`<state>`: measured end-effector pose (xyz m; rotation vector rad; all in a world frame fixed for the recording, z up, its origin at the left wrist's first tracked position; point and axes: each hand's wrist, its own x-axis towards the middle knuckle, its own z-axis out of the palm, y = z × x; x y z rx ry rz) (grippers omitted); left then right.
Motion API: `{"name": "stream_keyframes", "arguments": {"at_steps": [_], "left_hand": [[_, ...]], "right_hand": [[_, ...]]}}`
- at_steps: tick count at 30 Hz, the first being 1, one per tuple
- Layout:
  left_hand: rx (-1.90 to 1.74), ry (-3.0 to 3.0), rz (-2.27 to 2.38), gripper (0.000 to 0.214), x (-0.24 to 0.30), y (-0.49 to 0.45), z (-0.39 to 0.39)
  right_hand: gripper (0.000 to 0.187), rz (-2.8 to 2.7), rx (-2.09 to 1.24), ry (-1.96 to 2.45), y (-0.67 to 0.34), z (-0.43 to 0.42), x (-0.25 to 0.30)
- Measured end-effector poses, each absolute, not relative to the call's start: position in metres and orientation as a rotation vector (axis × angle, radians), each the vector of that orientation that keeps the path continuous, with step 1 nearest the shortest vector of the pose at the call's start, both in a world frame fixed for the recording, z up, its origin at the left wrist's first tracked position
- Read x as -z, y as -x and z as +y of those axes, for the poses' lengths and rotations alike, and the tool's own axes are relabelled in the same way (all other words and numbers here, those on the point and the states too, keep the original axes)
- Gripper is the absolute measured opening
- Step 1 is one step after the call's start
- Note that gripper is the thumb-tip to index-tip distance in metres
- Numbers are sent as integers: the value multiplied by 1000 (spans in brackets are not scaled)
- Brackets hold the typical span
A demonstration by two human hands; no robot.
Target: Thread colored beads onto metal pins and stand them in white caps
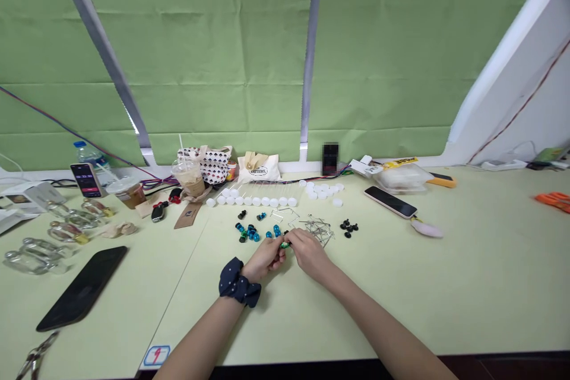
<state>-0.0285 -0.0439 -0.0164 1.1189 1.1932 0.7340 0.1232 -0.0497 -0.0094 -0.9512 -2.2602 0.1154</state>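
Note:
My left hand (266,258), a dark dotted scrunchie (238,282) on its wrist, is closed on a small green and black part (285,244). Fingertips of my right hand (309,254) pinch that same part from the other side, and they hide most of it. Just beyond my hands lie several small blue and black parts (252,231), two or so bright blue pieces (276,230) and a loose heap of thin metal wire pieces (318,227). To the right is a little group of black pieces with flat round heads (348,227).
White round caps (256,201) line the table's back, with more caps (321,190) to their right. A phone (390,201) lies at right, a large dark phone or tablet (82,288) at left. Glass bottles (38,252), iced drinks (189,175), pliers (35,359) and orange scissors (552,200) are around.

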Motion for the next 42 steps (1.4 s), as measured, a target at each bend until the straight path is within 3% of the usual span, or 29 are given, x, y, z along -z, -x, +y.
{"name": "stream_keyframes", "arguments": {"at_steps": [5, 11, 23, 34, 38, 42], "left_hand": [[-782, -1123, 1116, 54, 12, 26, -47], [-1076, -1239, 818, 38, 9, 24, -47], [-960, -1151, 997, 40, 13, 24, -44], [-1114, -1261, 872, 35, 12, 25, -45], [-1115, -1269, 881, 32, 15, 26, -43], [-1129, -1326, 901, 28, 17, 26, -42]], "right_hand": [[26, -2166, -254, 946, -127, -46, 12], [24, -2088, -409, 956, -137, -35, 20], [29, -2042, -431, 912, -129, -41, 16], [34, -2022, -449, 1019, -136, -34, 21], [23, -1999, -462, 989, -138, -32, 23], [25, -2027, -454, 957, -137, -33, 21]]}}
